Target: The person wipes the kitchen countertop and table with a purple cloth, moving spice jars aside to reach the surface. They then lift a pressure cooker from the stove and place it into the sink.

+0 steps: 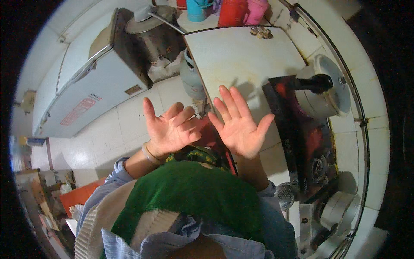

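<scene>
My left hand (173,127) is raised palm toward me in front of the green apron (197,191). Its thumb stands out and the fingers are partly curled, with nothing in them. A pale bangle circles that wrist. To its right, my right hand (241,124) is held up with fingers spread and the palm bare. It is nearest the edge of the white countertop (233,53), where its shadow falls. On the gas stove (300,139), right of that hand, sits a metal pressure cooker (317,97) with a black handle.
A grey gas cylinder (191,77) stands left of the counter. Beyond it are a large dark pot (158,42) and a white refrigerator (97,87). Small round objects (261,32) lie at the counter's far end. A perforated skimmer (285,196) and metal pots (338,210) are at lower right.
</scene>
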The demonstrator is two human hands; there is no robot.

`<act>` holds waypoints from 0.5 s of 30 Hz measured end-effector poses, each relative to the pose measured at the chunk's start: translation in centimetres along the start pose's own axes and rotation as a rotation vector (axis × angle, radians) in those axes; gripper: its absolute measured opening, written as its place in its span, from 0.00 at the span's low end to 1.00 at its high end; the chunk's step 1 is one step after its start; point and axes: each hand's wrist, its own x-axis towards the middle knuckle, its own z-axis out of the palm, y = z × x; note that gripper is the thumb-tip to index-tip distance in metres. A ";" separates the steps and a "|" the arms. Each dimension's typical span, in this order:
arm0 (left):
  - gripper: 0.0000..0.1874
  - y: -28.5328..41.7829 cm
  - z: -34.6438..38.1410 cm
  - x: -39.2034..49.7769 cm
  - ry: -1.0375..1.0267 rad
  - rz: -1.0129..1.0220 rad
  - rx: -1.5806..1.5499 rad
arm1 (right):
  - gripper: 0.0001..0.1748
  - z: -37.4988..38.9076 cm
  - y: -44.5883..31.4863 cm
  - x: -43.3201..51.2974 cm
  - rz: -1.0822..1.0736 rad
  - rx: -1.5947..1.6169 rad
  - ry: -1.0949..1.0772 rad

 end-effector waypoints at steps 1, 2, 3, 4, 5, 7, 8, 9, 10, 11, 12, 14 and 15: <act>0.37 -0.1 -0.3 0.9 0.052 -0.004 0.013 | 0.57 -0.5 -0.7 0.1 -0.033 0.037 -0.031; 0.42 -0.2 -0.7 2.2 -0.011 -0.030 0.039 | 0.57 -0.9 -1.3 0.2 -0.063 0.072 -0.066; 0.43 -0.5 -0.7 3.1 0.035 -0.044 0.060 | 0.58 -1.4 -1.9 0.2 -0.096 0.094 -0.099; 0.45 -0.6 -0.6 3.9 0.076 -0.059 0.081 | 0.58 -1.8 -2.4 0.1 -0.115 0.116 -0.097; 0.47 -1.0 -0.5 4.6 0.127 -0.072 0.106 | 0.58 -2.2 -2.8 -0.1 -0.143 0.126 -0.090; 0.50 -1.6 -0.6 6.3 0.149 -0.098 0.120 | 0.58 -2.8 -3.8 -0.6 -0.184 0.092 -0.040; 0.50 -1.9 -0.9 7.1 0.138 -0.114 0.119 | 0.58 -3.1 -4.3 -0.8 -0.197 0.048 0.003; 0.50 -2.0 -1.2 7.8 0.129 -0.131 0.125 | 0.58 -3.4 -4.7 -1.1 -0.220 0.016 0.025; 0.49 -2.1 -1.6 8.5 0.131 -0.153 0.103 | 0.57 -3.7 -5.1 -1.1 -0.228 -0.019 0.043; 0.49 -2.0 -2.0 9.1 0.136 -0.174 0.090 | 0.57 -3.9 -5.4 -1.2 -0.245 -0.043 0.036; 0.49 -1.8 -2.4 9.7 0.142 -0.195 0.078 | 0.56 -4.2 -5.6 -1.3 -0.259 -0.075 0.064; 0.47 -1.2 -3.4 10.6 0.179 -0.258 0.131 | 0.56 -4.9 -5.7 -1.3 -0.271 -0.102 0.130; 0.46 -0.8 -3.9 11.2 0.193 -0.297 0.158 | 0.56 -5.2 -5.6 -1.4 -0.285 -0.091 0.151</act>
